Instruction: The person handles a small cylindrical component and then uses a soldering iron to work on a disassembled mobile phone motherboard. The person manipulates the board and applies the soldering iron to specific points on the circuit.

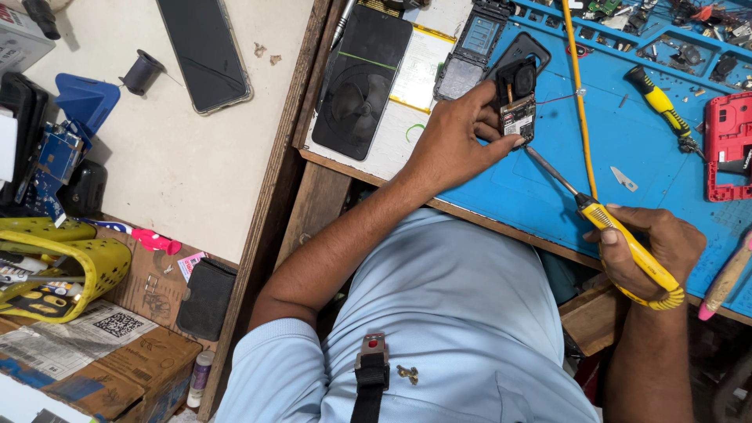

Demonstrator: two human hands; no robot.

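Left hand [454, 141] closed around a small circuit board [517, 117] near the blue mat's [540, 188] front edge, right hand [654, 251] gripping a yellow soldering iron [627, 239]; a slip could probably burn the thumb.

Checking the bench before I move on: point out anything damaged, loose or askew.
A red phone frame lies stripped on the blue mat. Two small bits lie loose on the white table. The left hand holds a bare circuit board; the right hand holds a soldering iron.
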